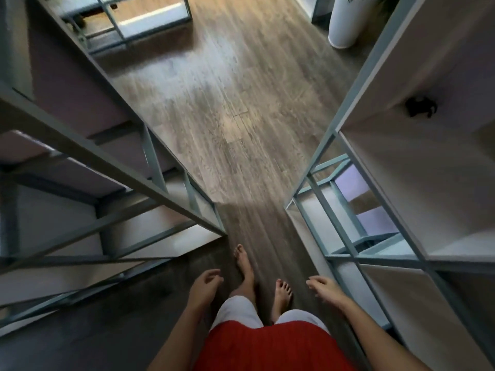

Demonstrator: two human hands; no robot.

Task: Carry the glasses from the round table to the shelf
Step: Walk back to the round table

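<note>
I look down a narrow aisle between two metal-framed shelf units. The left shelf (112, 162) and the right shelf (380, 145) have grey-blue frames and pale boards. My left hand (205, 286) hangs low beside my leg, fingers loosely curled, holding nothing. My right hand (325, 289) hangs on the other side, fingers relaxed, also without anything in it. No glasses and no round table are in view. A small dark object (420, 107) lies on a board of the right shelf; I cannot tell what it is.
Wooden plank floor (227, 116) runs ahead between the shelves and widens further on. A tall white planter (348, 20) stands at the far right. Another framed unit (120, 22) stands at the far left. My bare feet (246, 266) are on the floor.
</note>
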